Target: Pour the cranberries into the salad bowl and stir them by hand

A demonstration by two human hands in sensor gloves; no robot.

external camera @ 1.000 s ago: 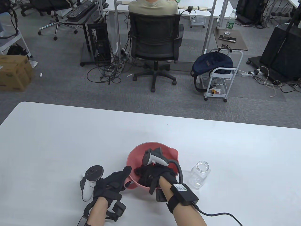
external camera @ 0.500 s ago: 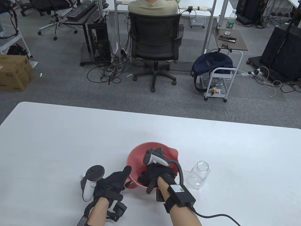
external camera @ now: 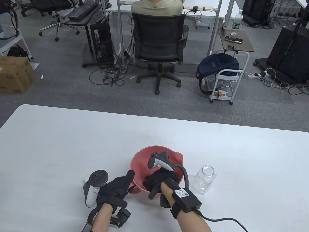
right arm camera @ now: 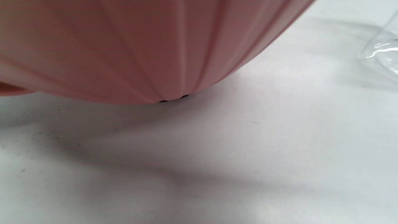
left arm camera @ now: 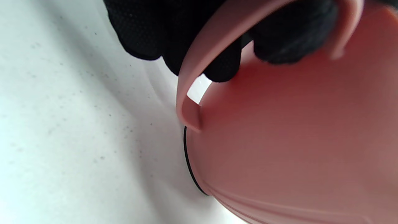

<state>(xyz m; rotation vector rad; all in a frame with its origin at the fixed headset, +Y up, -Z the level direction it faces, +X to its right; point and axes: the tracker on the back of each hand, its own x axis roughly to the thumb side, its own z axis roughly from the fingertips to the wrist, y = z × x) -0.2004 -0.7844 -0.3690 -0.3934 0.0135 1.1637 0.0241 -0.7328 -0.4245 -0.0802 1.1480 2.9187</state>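
The cranberries cannot be seen in any view; I judge they lie in the bottom of the salad bowl [external camera: 144, 154], hidden under the right hand [external camera: 160, 180]. Small, light and loose, they should roll and scatter under a finger rather than resist it, so a gentle sweep ought to be enough. The bowl is pink, faceted on its outer wall, probably stiff plastic and light enough to skid on the smooth desk [external camera: 60, 145], which is why it wants holding by the loop handle [left arm camera: 199, 62] at its 7 o'clock edge.

The left hand [external camera: 115, 189] does that: in the left wrist view its fingers [left arm camera: 146, 34] curl around the handle, thumb lying up along the rim. The right hand reaches down into the bowl from 5 o'clock, fingers out of sight inside, so whether they are spread or bunched I cannot tell.

At 3 o'clock of the bowl, just beside it and not touching, stands a clear jar [external camera: 204, 180], upright, lid off, apparently empty. That suggests the pouring is done and the stirring is the step in hand.
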